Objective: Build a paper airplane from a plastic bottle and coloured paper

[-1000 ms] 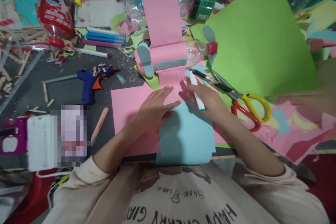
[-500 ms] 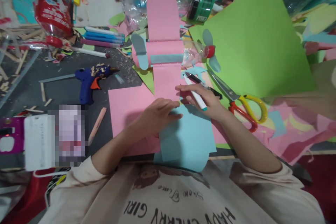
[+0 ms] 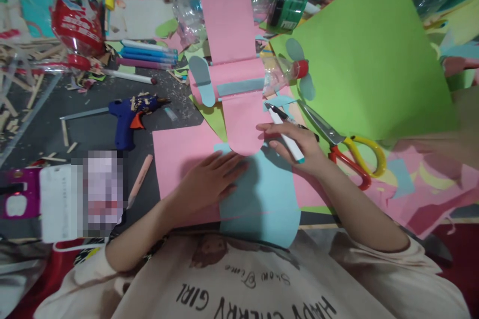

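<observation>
With fingers spread, my left hand point(image 3: 211, 177) lies flat across pink paper point(image 3: 175, 144) and light blue paper point(image 3: 277, 194). A white marker with a teal end point(image 3: 288, 139) rests in my right hand point(image 3: 305, 147), whose outstretched fingertips meet the edge of a rounded pink paper wing point(image 3: 241, 127). That wing belongs to a bottle aeroplane point(image 3: 277, 74), a clear bottle wrapped in pink paper with a blue strip, a red cap and blue propeller blades. Its other pink wing point(image 3: 228, 15) points away from me. The blue sheet has a rounded near end.
Red-and-yellow scissors point(image 3: 355, 159) and a black pen point(image 3: 280, 112) lie by my right hand. A blue glue gun point(image 3: 129, 114) sits at left, with wood scraps point(image 3: 33, 87) beyond. Green card point(image 3: 359, 60) covers the right; bottles point(image 3: 77, 15) stand behind.
My left hand has moved left and flattened on the paper. The aeroplane has tilted slightly, its near wing's rounded end now showing above the blue sheet. The marker stays in my right hand.
</observation>
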Available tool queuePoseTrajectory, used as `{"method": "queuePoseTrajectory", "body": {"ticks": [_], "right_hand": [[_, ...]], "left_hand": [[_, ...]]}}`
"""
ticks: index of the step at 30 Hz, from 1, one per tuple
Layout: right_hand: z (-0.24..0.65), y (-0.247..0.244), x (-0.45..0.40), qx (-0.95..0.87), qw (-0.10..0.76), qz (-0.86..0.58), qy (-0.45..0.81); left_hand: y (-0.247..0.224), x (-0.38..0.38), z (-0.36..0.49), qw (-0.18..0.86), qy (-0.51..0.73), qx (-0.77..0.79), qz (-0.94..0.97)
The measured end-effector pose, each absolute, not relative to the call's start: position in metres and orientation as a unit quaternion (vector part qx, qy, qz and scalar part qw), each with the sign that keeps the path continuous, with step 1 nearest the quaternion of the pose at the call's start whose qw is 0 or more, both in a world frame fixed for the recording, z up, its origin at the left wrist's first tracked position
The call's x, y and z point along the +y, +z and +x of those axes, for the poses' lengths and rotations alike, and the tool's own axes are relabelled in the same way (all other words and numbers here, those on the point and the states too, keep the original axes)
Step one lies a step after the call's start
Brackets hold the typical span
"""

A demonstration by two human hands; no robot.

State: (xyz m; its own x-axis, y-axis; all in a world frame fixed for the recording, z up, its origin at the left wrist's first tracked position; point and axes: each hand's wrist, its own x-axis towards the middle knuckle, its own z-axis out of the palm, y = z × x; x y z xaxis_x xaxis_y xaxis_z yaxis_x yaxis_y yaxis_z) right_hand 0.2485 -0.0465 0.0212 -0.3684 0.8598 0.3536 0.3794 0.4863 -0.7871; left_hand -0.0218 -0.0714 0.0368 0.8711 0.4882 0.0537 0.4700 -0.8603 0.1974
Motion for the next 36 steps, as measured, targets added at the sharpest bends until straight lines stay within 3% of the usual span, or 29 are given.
{"method": "queuePoseTrajectory", "body": {"ticks": [6,9,13,19,31,36], "right_hand": [[0.249,0.014,-0.05,-0.797,0.392,-0.388,0.247],[0.25,0.015,-0.05,-0.811,0.374,-0.382,0.238],[0.25,0.017,-0.049,-0.828,0.343,-0.383,0.224],[0.25,0.014,-0.051,-0.814,0.381,-0.402,0.176],[0.249,0.019,-0.054,-0.793,0.385,-0.401,0.249],[0.254,0.011,-0.051,-0.635,0.494,-0.439,0.399]], "left_hand": [[0.052,-0.048,-0.009,0.064,0.178,0.248,0.95],[0.042,-0.045,0.002,0.038,0.123,0.313,0.941],[0.027,-0.044,0.004,0.089,0.06,0.345,0.933],[0.023,-0.047,-0.001,0.127,0.06,0.328,0.934],[0.022,-0.047,-0.008,0.123,0.083,0.33,0.932],[0.02,-0.045,-0.008,0.078,0.126,0.326,0.934]]}}
